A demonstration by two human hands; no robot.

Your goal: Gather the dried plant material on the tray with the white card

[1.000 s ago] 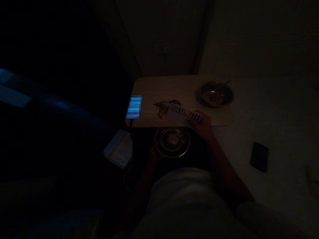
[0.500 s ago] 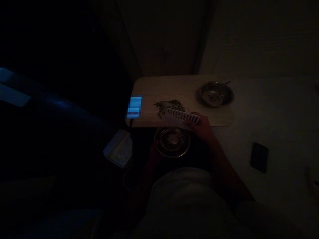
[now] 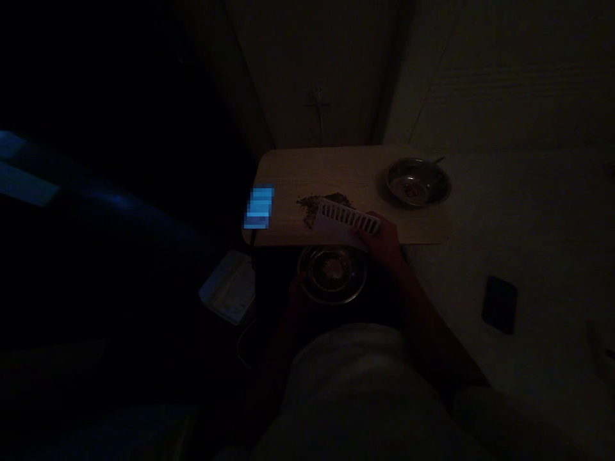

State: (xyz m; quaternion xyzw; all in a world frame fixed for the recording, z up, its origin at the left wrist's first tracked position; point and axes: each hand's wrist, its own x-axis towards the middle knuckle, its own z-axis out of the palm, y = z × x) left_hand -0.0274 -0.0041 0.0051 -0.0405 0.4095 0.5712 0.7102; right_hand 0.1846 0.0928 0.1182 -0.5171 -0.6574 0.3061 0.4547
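Observation:
My right hand (image 3: 384,240) is shut on a white slotted plastic piece (image 3: 348,219), which lies against the light wooden board (image 3: 346,166). Its far end touches the edge of a small heap of dark crumbled dried plant matter (image 3: 307,208). Below the board, my left hand (image 3: 298,288) is at the rim of a round steel bowl (image 3: 331,272) holding something pale. The dim light hides the fingers of my left hand, so its grip cannot be made out.
A second steel bowl (image 3: 417,182) stands on the board at the far right. A lit phone with a pixelated screen (image 3: 259,208) lies at the board's left end. A black phone (image 3: 500,305) rests on the pale surface to the right. A white packet (image 3: 229,288) and a cable sit lower left.
My right hand and the white slotted piece have moved left, toward the heap. The piece now reaches the heap's edge. The bowls and phones stay in place.

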